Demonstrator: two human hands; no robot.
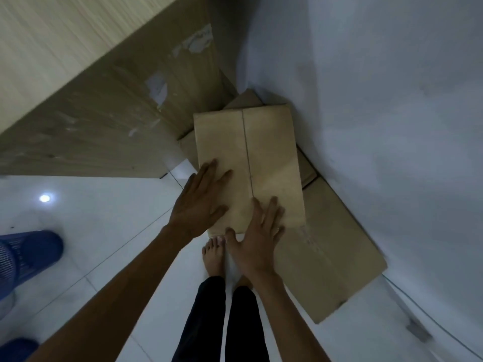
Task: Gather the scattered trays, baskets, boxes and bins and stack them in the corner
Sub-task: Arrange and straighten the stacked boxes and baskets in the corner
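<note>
A pale grey-blue wall [392,100] fills the view from 12 to 4 o'clock. At 10 o'clock stands a wood-grain furniture panel [86,118], its lower face scuffed, with patches of veneer peeled away. Glossy white floor tiles [104,239] with thin dark joints spread from 6 to 9 o'clock, and a round glare of light [45,198] shines at 9 o'clock.

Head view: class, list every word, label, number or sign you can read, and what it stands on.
No text can be read.
Large flat brown cardboard box: faint reddish marks, too blurred to read.
Torn pale sticker scraps on the wooden cabinet: no lettering shows.
</note>
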